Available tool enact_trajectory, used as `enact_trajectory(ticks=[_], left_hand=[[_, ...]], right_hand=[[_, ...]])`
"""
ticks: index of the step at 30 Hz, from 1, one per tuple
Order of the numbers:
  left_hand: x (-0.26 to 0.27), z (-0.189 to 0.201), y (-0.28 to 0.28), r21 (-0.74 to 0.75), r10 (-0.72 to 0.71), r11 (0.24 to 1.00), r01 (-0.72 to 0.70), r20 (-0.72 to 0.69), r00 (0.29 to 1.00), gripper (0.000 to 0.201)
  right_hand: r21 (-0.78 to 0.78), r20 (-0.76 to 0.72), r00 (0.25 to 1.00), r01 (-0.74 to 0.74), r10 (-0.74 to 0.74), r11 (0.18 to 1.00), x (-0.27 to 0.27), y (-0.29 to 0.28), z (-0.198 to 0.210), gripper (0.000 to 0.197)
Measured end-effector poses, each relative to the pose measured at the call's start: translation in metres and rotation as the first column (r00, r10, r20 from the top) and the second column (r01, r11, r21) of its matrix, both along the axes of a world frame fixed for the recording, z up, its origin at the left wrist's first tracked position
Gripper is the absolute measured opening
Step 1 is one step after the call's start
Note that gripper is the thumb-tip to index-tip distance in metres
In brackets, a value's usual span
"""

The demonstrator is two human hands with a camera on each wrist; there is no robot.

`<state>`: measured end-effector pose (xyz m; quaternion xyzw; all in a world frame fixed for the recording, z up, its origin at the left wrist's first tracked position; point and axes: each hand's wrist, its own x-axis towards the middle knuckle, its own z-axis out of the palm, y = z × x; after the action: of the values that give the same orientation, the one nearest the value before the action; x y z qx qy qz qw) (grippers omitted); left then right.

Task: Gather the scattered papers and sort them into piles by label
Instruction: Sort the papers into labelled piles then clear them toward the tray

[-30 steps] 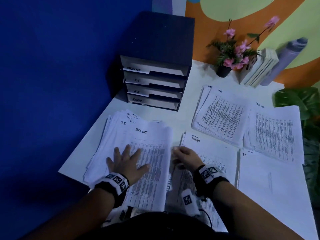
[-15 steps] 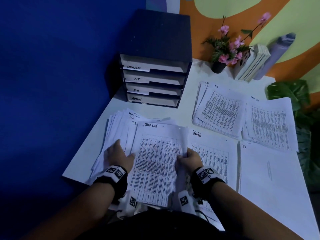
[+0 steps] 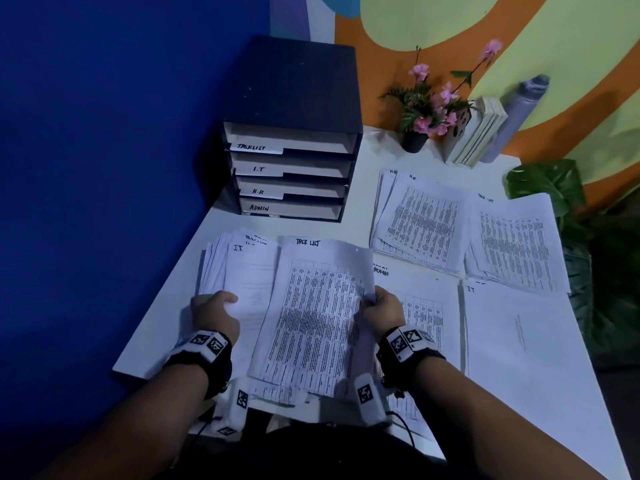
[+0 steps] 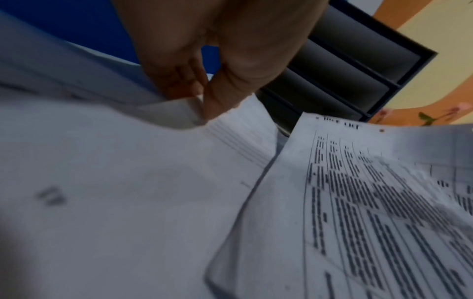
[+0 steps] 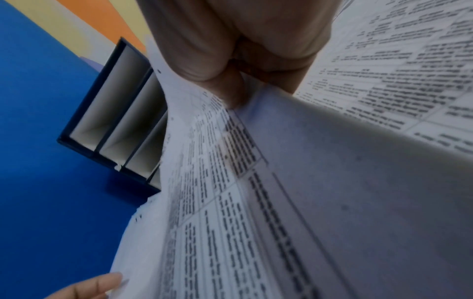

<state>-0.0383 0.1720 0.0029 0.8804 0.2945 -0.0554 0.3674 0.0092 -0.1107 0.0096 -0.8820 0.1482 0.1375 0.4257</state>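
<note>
1. Table point(image 3: 166, 334), white, carries everything: a dark tray organizer point(image 3: 291, 133) at the back with four slots labelled TASKLIST, I.T, H.R and ADMIN, each showing pale contents I cannot make out.
2. Piles lie sorted on the right: an H.R pile point(image 3: 419, 220), a task list pile point(image 3: 516, 251), an ADMIN pile point(image 3: 426, 306) and an IT pile point(image 3: 519, 341).
3. Unsorted stack point(image 3: 221, 265) sits front left, an IT sheet on top.
4. Task list sheet point(image 3: 318, 313) is lifted off it, right edge curled.
5. Right hand point(image 3: 382, 311) pinches that edge, thumb and fingers clamped.
6. Left hand point(image 3: 214, 315) grips the stack's edge, fingers curled under, thumb on top.
</note>
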Motion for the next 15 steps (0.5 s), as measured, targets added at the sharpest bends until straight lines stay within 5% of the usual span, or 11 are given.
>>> enact_trajectory(ticks=[3, 7, 11, 15], left_hand=[[0.005, 0.014, -0.017, 0.08, -0.094, 0.992, 0.093, 0.009, 0.996, 0.045], [0.017, 0.032, -0.053, -0.363, -0.159, 0.904, 0.224, 0.201, 0.967, 0.038], [0.037, 0.04, -0.078, -0.436, 0.013, 0.894, 0.101, 0.25, 0.968, 0.025], [0.056, 0.041, -0.097, -0.591, 0.203, 0.807, 0.004, 0.284, 0.937, 0.02]], right_hand=[[0.193, 0.032, 0.994, 0.094, -0.102, 0.977, 0.001, -0.006, 0.014, 0.02], [0.401, 0.077, 0.989, 0.088, -0.13, 0.912, 0.006, -0.019, 0.034, 0.014], [0.449, 0.114, 0.98, 0.094, -0.161, 0.889, 0.013, -0.045, 0.032, 0.005], [0.384, 0.04, 0.999, -0.007, -0.009, 0.923, 0.005, -0.074, 0.021, 0.025]])
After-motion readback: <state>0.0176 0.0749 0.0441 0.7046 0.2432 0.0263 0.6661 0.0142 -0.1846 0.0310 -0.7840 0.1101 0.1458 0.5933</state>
